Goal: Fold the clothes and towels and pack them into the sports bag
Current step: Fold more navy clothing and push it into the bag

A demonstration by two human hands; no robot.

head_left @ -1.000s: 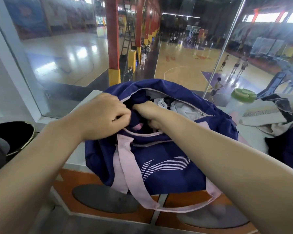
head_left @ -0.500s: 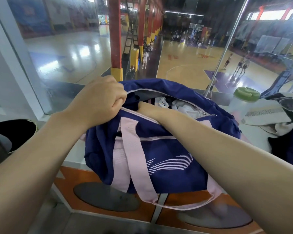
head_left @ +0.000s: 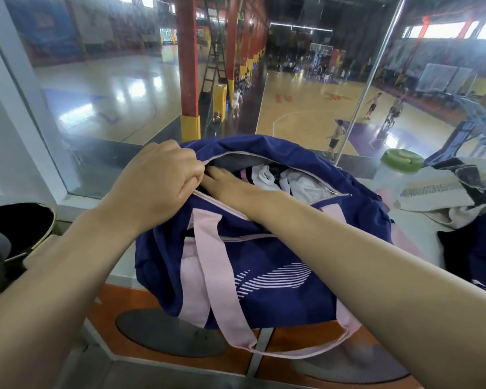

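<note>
Navy sports bag [head_left: 264,265] with pink straps [head_left: 216,276] sits on a white ledge [head_left: 421,234] at a glass wall, its front hanging over the edge, top zip open. Left hand [head_left: 155,183], fingers curled, grips the bag's rim at the left end of the opening. Right hand [head_left: 225,183] lies flat, fingers straight, reaching inside beside white clothes [head_left: 292,181]. Folded towel [head_left: 432,192] and green lid [head_left: 401,161] lie right of the bag.

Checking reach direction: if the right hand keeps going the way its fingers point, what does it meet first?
Probably the left hand, gripping the bag opening just ahead of the right hand; depth is unclear.
</note>
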